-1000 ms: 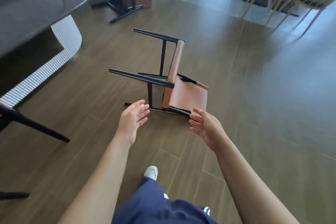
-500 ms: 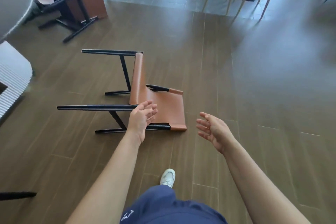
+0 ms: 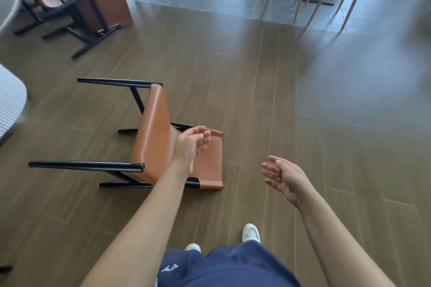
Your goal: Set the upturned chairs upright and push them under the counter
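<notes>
- White ribbed bench point(image 3: 10, 105) at the left edge; a second tan tipped chair point(image 3: 112, 4) beyond it.
- Tan leather chair with black frame point(image 3: 154, 137) lies on its back on the wood floor point(image 3: 303, 100), legs pointing left.
- Left hand point(image 3: 190, 147), fingers loosely spread, over its backrest, gripping nothing.
- Right hand point(image 3: 288, 178) spread, apart to its right.

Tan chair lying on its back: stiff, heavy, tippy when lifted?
Probably stiff: the chair has a braced black bar frame. Likely light for its size: thin legs, sheet-like tan seat. Its feet may slide on the smooth floor while pivoting upright.
</notes>
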A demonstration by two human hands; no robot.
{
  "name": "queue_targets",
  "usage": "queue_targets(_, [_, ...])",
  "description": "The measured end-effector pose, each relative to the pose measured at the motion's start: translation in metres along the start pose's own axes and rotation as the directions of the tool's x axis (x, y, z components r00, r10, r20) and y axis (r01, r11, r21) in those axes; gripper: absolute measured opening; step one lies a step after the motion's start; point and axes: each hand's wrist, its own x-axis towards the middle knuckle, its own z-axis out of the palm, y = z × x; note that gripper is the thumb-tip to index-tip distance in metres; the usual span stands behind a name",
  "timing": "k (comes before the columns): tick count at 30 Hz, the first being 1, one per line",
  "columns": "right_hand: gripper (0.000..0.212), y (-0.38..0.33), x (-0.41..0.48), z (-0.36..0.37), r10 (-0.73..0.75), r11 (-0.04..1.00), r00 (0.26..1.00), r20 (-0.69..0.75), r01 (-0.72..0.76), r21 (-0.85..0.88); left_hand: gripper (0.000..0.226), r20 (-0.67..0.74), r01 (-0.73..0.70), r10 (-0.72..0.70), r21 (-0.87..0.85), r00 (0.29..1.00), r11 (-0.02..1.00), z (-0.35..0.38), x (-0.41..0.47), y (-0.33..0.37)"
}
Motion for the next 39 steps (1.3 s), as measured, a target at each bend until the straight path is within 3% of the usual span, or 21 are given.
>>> queue_targets(6, [0.028, -0.072, 0.053, -0.057, -0.019, 0.993, 0.998, 0.057, 0.026, -0.118, 0.024, -0.113, -0.016, 0.005, -0.102, 0.994, 0.995, 0.08, 0.024, -0.003])
queue_targets(15, [0.027, -0.151, 0.117, -0.073, -0.033, 0.991, 0.991, 0.133, 0.05, -0.125, 0.022, -0.235, -0.028, 0.001, -0.112, 0.972, 0.993, 0.132, 0.059, 0.005])
queue_targets(24, [0.023, -0.231, 0.217, -0.032, -0.006, 0.974, 0.964, 0.267, 0.067, -0.217, 0.021, -0.327, -0.022, -0.038, -0.175, 0.944, 0.984, 0.163, 0.161, 0.03])
queue_targets(31, [0.023, -0.298, 0.288, 0.013, 0.026, 0.911, 0.952, 0.306, 0.104, -0.4, 0.024, -0.252, 0.021, -0.06, -0.154, 0.966, 0.988, 0.183, 0.24, 0.068])
queue_targets(39, [0.02, -0.341, 0.355, 0.063, 0.123, 0.818, 0.884, 0.45, 0.167, -0.551, 0.023, -0.436, -0.01, -0.088, -0.219, 0.895, 0.976, 0.179, 0.289, 0.101])
